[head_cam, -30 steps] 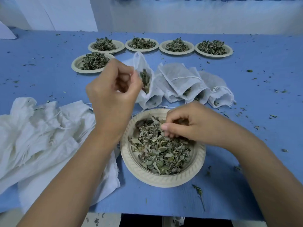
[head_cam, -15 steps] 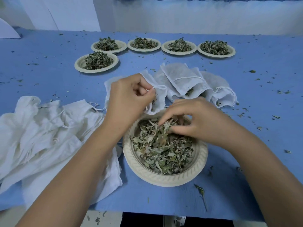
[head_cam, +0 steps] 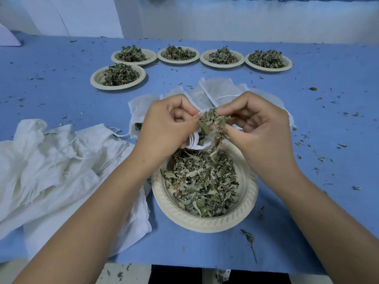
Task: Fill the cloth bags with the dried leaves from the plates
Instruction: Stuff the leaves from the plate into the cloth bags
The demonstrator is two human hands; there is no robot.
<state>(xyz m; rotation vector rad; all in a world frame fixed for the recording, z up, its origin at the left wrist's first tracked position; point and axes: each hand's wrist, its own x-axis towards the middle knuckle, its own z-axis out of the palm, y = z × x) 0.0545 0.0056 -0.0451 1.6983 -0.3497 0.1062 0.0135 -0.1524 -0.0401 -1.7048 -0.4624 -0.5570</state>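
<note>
A cream plate (head_cam: 207,224) of dried leaves (head_cam: 202,185) sits near the table's front edge. Just above its far rim my left hand (head_cam: 166,128) pinches the mouth of a small white cloth bag (head_cam: 194,143), which hangs open over the plate. My right hand (head_cam: 256,124) pinches a clump of dried leaves (head_cam: 213,124) right at the bag's mouth. Most of the bag is hidden behind my left hand. Several filled white bags (head_cam: 219,93) lie behind my hands.
A heap of empty white cloth bags (head_cam: 51,167) lies at the left. Several more plates of leaves stand at the back, such as one plate (head_cam: 118,75) at back left. Leaf crumbs litter the blue table (head_cam: 328,111).
My right hand has lifted a clump of leaves off the plate up to the bag's mouth. My left hand has brought the bag down and right, over the plate's far rim.
</note>
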